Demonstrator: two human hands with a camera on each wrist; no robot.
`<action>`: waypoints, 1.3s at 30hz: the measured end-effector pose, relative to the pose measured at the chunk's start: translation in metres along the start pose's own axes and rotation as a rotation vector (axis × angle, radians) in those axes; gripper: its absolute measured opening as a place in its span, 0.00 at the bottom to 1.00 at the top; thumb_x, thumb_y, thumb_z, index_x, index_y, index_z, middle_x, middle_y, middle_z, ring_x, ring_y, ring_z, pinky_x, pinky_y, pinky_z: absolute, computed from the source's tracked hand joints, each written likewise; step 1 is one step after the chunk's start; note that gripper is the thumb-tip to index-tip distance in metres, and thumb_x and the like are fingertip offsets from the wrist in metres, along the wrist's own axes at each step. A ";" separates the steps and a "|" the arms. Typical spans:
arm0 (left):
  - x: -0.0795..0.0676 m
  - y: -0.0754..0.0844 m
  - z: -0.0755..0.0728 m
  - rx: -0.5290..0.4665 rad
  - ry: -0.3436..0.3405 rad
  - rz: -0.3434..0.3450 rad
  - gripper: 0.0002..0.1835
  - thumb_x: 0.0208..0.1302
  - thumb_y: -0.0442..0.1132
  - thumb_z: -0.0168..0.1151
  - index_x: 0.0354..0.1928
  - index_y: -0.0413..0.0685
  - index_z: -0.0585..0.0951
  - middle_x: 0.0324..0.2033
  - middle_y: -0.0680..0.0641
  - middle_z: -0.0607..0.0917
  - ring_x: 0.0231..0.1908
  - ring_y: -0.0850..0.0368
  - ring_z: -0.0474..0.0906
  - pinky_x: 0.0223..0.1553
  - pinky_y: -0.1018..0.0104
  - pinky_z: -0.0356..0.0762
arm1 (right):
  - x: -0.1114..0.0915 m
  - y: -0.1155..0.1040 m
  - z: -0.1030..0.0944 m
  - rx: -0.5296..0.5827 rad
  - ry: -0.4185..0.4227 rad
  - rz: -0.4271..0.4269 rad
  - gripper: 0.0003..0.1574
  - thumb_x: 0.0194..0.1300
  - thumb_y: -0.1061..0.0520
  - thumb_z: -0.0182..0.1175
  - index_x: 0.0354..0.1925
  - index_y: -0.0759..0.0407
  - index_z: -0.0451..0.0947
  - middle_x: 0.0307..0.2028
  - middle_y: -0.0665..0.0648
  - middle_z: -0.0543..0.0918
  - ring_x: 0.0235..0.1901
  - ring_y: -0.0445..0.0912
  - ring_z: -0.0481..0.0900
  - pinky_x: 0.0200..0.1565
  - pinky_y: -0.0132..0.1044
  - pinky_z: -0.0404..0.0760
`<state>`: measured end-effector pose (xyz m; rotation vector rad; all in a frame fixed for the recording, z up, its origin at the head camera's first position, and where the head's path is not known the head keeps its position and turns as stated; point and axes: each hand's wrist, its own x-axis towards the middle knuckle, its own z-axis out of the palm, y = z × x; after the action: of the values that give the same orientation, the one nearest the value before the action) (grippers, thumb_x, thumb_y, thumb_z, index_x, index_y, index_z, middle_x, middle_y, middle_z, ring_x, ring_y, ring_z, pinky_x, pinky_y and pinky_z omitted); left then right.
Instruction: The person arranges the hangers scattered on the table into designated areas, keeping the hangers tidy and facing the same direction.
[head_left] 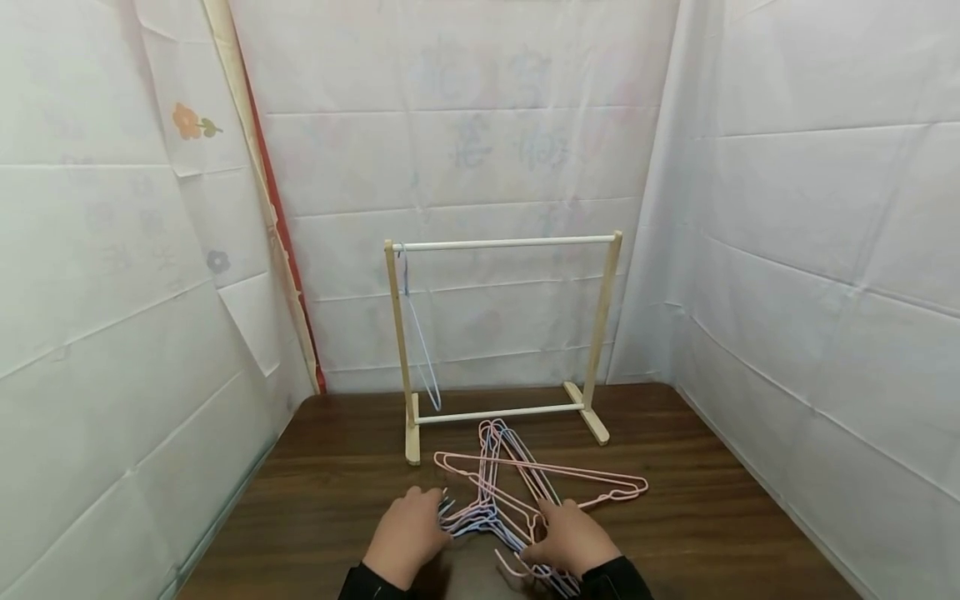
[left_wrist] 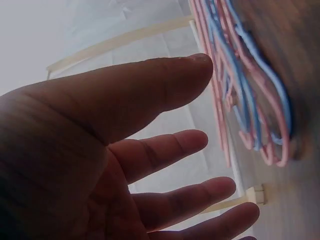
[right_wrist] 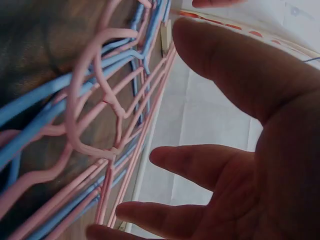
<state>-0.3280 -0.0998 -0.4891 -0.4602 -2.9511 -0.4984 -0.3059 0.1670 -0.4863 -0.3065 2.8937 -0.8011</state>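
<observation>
A loose pile of pink and blue clothes hangers [head_left: 480, 523] lies on the table between my hands. On top, one pink hanger [head_left: 555, 467] stretches out to the right. My left hand [head_left: 408, 533] is at the pile's left edge; in the left wrist view its thumb and fingers [left_wrist: 170, 150] are spread, with hanger ends beyond the thumb tip. My right hand [head_left: 573, 537] is over the pile's right side. Its fingers are also spread in the right wrist view, beside a pink hook [right_wrist: 75, 100], and nothing is gripped.
Behind the pile stands a small wooden rack [head_left: 502, 243] with white bars. A light blue hanger [head_left: 422, 337] hangs at the left end of its top bar. White sheets [head_left: 465, 158] enclose the brown table [head_left: 315, 500] at the back and both sides.
</observation>
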 end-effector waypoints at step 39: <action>0.001 -0.005 0.014 0.046 0.029 0.093 0.14 0.43 0.37 0.75 0.15 0.60 0.77 0.20 0.56 0.72 0.22 0.59 0.69 0.21 0.61 0.71 | 0.034 0.029 0.006 -0.156 0.101 -0.041 0.14 0.48 0.52 0.69 0.30 0.56 0.75 0.29 0.56 0.67 0.29 0.53 0.66 0.29 0.47 0.68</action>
<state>-0.3319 -0.0994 -0.5041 -0.5775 -2.8908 -0.4221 -0.3425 0.1810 -0.5087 -0.3511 3.0609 -0.6138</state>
